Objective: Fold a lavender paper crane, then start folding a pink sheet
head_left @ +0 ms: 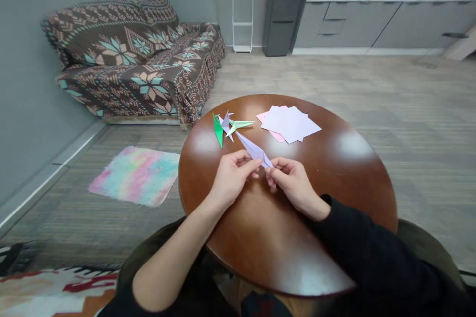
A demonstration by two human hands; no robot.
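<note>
Between my two hands is a folded piece of lavender origami paper, long and pointed, its far tip aimed up and left. My left hand pinches its near left side between thumb and fingers. At its near right end, the thumb and fingers of my right hand are closed on the paper. Just beyond the far tip lie folded paper cranes: a green one, a lavender one and a pale green one. The paper's underside is hidden by my fingers.
A fanned stack of square paper sheets, lavender over pink, lies at the back of the round brown table. A covered sofa and a fluffy rug are to the left. Kitchen cabinets line the far wall.
</note>
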